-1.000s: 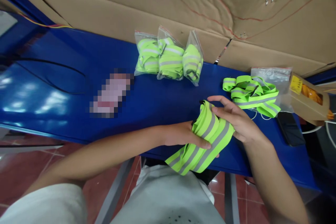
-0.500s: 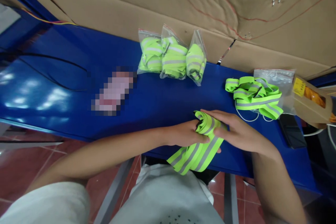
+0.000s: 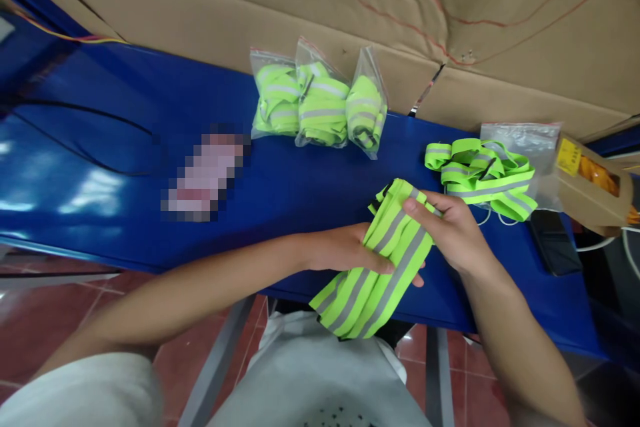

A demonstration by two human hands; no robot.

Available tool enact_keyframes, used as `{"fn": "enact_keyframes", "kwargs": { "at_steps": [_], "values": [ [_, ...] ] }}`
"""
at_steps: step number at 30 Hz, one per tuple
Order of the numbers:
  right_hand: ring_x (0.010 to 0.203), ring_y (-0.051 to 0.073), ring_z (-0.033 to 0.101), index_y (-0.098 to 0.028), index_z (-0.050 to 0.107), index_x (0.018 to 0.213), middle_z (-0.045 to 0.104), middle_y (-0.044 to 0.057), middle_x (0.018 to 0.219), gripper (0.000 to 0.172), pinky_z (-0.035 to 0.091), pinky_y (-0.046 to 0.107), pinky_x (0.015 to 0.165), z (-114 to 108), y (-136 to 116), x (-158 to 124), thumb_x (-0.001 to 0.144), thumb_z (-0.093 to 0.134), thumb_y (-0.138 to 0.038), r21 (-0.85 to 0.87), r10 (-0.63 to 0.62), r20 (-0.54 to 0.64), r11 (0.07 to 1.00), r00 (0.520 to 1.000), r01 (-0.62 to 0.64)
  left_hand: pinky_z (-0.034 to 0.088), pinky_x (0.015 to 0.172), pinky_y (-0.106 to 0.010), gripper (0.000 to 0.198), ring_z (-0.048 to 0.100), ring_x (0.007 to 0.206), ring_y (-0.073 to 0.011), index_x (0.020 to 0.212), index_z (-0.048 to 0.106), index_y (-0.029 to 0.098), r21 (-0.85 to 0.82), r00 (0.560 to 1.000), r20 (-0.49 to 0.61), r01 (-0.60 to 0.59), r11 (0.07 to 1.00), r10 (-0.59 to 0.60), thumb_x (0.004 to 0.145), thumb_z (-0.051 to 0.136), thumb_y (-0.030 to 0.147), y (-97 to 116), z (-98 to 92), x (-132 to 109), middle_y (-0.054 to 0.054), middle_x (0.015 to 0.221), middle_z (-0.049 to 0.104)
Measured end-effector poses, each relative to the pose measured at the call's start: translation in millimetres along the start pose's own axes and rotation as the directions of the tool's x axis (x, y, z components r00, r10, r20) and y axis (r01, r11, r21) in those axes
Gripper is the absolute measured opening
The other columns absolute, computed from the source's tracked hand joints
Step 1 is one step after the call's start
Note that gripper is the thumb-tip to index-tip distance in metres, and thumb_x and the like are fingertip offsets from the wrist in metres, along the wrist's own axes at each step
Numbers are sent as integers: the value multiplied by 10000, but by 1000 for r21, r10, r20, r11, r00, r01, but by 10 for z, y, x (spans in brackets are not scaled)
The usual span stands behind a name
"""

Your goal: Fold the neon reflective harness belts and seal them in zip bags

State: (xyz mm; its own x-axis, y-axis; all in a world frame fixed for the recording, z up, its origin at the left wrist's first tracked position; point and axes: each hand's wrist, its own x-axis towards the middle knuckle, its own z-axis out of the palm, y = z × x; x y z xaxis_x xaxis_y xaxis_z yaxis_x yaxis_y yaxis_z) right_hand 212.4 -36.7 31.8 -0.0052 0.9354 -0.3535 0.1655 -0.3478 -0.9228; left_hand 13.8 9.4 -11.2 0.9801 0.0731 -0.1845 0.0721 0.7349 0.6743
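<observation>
A folded bundle of neon-green reflective straps [image 3: 387, 267] with grey stripes slants across the front edge of the table. My left hand [image 3: 350, 250] is closed round its middle, thumb on top and fingertips showing past the far side. At the upper end, my right hand [image 3: 450, 220] pinches the straps, its thumb on the face and its fingers behind. Dark bits show at both ends of the bundle. Just beyond my right hand lies a loose heap of similar green straps [image 3: 485, 177], with a white cord partly under it.
Three clear zip bags of green straps [image 3: 323, 110] lean against the cardboard wall [image 3: 210, 20]. On the blue table [image 3: 295, 180] are a pixelated item [image 3: 205, 177], black cables [image 3: 85, 113], a flat plastic bag [image 3: 547, 167], a dark phone [image 3: 555, 243] and a cardboard box [image 3: 590, 187].
The bundle's upper end, curled over before, is now straightened out flatter and reaches further up. My right hand has shifted up and right, its thumb now on the straps' face.
</observation>
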Motion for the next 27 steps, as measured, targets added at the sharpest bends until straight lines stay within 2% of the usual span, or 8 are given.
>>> {"fn": "enact_keyframes", "kwargs": {
  "at_steps": [4,8,12,16,18,20,24,27],
  "values": [
    [433,179,595,-210,719,886,704,20,643,449,464,290,370,-20,-49,-19,824,771,-652,123,91,32,988,995,-94,609,924,-374,433,749,1078,-240,1239,716,185,14,1000,2,30,999,-30,850,806,354,-1,-30,-1,-99,1181,785],
    [668,237,716,-228,753,894,772,70,823,434,591,334,576,-85,-71,-19,825,767,-657,110,72,-23,992,997,-69,604,966,-388,405,761,998,-240,1114,764,172,88,994,-82,74,993,-67,772,875,358,22,-47,-26,-87,1084,799],
    [733,214,725,-211,747,1070,776,64,902,520,594,296,623,-97,-60,10,804,788,-656,112,146,104,981,984,-158,627,908,-375,396,765,974,-240,1103,766,161,106,997,26,73,992,-76,816,836,424,-5,-20,-50,-85,1056,798],
    [802,167,706,-252,687,1211,754,41,1042,458,559,245,642,-78,-11,48,899,727,-584,-90,4,75,996,997,3,626,903,-364,425,753,1071,-245,1215,717,164,83,997,74,9,997,-15,870,790,401,-25,-9,-42,-94,1165,782],
    [882,175,708,-249,698,1193,738,55,1124,390,568,256,697,-80,11,46,940,692,-546,-257,-130,26,957,991,132,618,911,-363,407,748,1085,-242,1225,704,157,76,997,81,-6,997,0,884,775,366,-10,-22,-32,-104,1200,771],
    [1005,202,714,-251,714,1202,730,70,1190,358,590,297,824,-81,21,22,981,641,-524,-371,-231,55,899,971,235,606,919,-360,355,748,1061,-231,1196,712,148,85,997,74,-11,996,5,898,750,338,12,-40,-22,-103,1170,777],
    [1341,304,608,-255,608,1438,613,99,1475,591,519,450,1122,-23,37,-43,950,662,-584,-475,-277,242,802,930,362,565,930,-323,234,724,986,-186,1040,747,153,157,988,-122,-75,985,95,835,779,262,31,-57,-9,-51,1024,782],
    [1346,324,609,-256,585,1463,620,97,1474,637,507,488,1142,63,68,-38,921,707,-568,-541,-296,178,767,938,344,553,867,-294,229,696,867,-152,934,739,162,137,946,-299,-91,986,129,723,827,167,15,-19,4,-3,886,756]
  ]
}}
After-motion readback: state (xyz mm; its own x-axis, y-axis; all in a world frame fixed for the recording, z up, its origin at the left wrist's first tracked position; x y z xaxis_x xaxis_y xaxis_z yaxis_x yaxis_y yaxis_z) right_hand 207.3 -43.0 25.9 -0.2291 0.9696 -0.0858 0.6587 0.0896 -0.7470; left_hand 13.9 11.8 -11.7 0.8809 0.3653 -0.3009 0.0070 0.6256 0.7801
